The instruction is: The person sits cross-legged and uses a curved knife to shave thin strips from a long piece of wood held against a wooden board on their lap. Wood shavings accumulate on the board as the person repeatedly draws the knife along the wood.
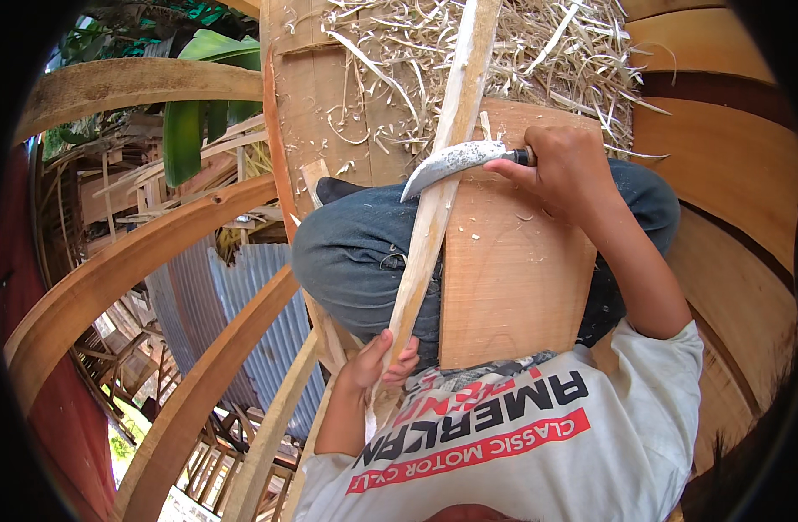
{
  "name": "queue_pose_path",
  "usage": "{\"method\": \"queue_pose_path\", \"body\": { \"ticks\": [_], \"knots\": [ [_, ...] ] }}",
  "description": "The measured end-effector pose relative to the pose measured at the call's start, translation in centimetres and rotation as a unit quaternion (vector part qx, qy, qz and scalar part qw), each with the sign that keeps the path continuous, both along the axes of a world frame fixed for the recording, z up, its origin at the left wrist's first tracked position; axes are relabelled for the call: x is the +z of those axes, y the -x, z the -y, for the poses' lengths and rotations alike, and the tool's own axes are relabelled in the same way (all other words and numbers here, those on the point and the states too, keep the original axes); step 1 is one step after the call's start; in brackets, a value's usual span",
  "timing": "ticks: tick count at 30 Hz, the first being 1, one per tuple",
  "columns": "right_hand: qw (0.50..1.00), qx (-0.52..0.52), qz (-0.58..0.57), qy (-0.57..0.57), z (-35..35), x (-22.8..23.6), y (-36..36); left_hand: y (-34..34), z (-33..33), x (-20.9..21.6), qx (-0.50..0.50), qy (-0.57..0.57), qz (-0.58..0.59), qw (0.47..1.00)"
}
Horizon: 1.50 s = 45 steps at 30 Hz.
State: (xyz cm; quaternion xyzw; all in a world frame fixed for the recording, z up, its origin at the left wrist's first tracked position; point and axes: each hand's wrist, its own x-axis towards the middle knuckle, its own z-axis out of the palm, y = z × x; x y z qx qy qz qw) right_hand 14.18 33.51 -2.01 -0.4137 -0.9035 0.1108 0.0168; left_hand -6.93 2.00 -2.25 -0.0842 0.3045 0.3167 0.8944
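Note:
A long pale wooden strip (428, 226) slants across my lap, running from near my chest up past the pile of shavings. Its near end is gripped by my left hand (382, 361), with the fingers wrapped round it. My right hand (566, 165) is closed on the dark handle of a curved knife (456, 163). The broad, speckled grey blade lies across the strip, its tip past the strip's left edge. Beneath my right hand a flat wooden board (516, 270) rests over my lap, to the right of the strip.
Curly wood shavings (538, 65) heap on the planks (316, 96) ahead of me. Curved wooden ribs (155, 222) rise on the left, with corrugated metal sheets (260, 313) beyond them. Curved planking (708, 139) walls the right side. Green leaves (190, 130) hang at the upper left.

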Motion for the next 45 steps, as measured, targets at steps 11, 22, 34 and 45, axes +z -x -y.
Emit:
{"method": "queue_pose_path", "body": {
  "ticks": [11, 22, 34, 45],
  "knots": [
    [0.997, -0.059, 0.038, -0.043, -5.4, -1.5, 0.8, -0.7, -0.1, 0.1, 0.032, 0.005, 0.028, 0.999],
    [0.935, -0.352, -0.031, 0.042, -16.1, -0.9, -8.3, -0.6, 1.3, -1.4, 0.021, -0.05, 0.0, 0.999],
    [0.913, -0.27, -0.288, 0.103, -7.6, -2.5, -7.9, -2.8, 0.9, 2.4, -0.027, -0.067, -0.296, 0.952],
    [0.903, -0.208, -0.342, 0.159, 1.0, 2.4, -11.1, -4.5, 4.2, 3.8, -0.104, -0.117, -0.427, 0.89]
  ]
}}
